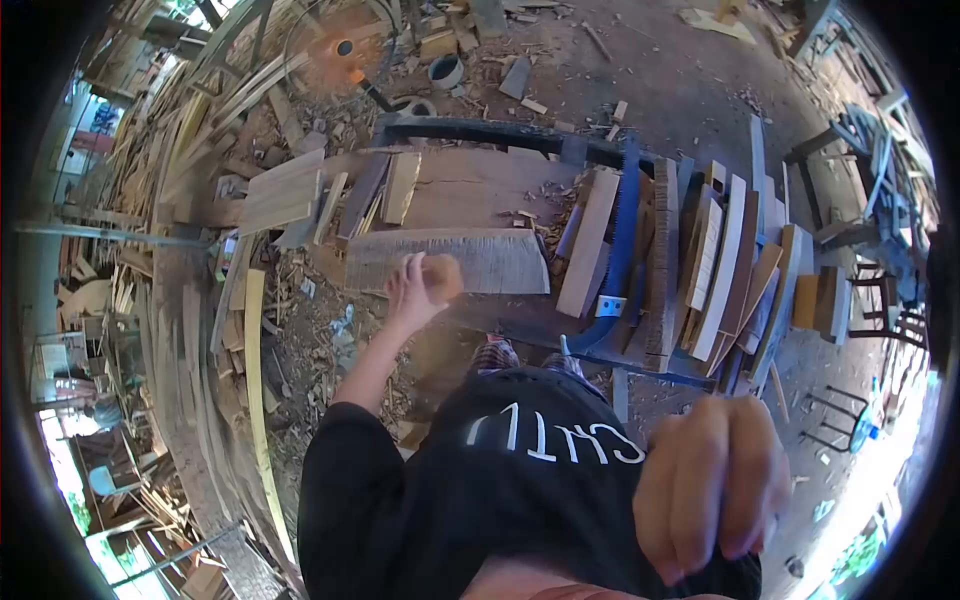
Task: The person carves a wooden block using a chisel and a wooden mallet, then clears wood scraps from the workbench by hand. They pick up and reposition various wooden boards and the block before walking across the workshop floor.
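My left hand (408, 291) is closed round a small brown wooden block (442, 278). It is over the near edge of a wide, rough grey board (480, 250) that lies across the bench. My right hand (715, 485) is raised close to the camera, at the lower right, with its fingers curled in. Whatever those fingers hold, if anything, is hidden. A handsaw (624, 215) with a long blue blade and a curved blue handle lies on the bench to the right of the board, beside a thick wooden beam (590, 245).
Several planks and curved wood strips (725, 270) stand packed along the bench's right side. Offcuts (290, 190) and wood shavings lie to the left, with a long yellowish strip (258, 370). An orange wheel-like disc (335, 50) and a bucket (446, 70) are beyond the bench.
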Available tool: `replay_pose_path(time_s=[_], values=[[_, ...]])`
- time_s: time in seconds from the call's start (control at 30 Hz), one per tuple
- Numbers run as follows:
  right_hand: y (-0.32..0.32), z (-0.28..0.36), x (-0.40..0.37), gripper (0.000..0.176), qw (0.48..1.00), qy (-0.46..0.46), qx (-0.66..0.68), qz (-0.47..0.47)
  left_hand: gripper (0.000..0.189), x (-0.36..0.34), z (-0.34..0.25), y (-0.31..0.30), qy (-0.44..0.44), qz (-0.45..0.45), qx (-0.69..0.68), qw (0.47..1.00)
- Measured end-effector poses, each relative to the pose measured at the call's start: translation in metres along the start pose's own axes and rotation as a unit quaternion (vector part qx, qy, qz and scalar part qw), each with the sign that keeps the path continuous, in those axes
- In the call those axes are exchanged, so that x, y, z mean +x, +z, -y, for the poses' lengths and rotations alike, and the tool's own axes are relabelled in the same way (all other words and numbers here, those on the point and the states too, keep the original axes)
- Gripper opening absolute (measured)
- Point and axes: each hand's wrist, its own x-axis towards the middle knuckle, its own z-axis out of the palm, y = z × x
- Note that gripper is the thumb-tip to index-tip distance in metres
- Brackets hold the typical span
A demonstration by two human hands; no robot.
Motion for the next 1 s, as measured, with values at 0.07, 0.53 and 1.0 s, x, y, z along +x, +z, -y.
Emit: replay_pose_path(time_s=[0.07, 0.53, 1.0], values=[[0.004, 0.008, -0.004, 0.019, 1.000, 0.019, 0.003, -0.006, 0.113, 0.001, -0.022, 0.000, 0.007, 0.018, -0.002, 1.000], [-0.005, 0.018, -0.039, 0.020, 0.993, 0.037, 0.090, 0.060, 0.111, -0.006, -0.049, 0.014, -0.034, 0.024, -0.004, 0.999], [-0.146, -0.011, -0.270, 0.016, 0.561, 0.251, -0.541, -0.574, 0.104, 0.022, -0.220, 0.041, 0.159, 0.118, -0.099, 0.975]])
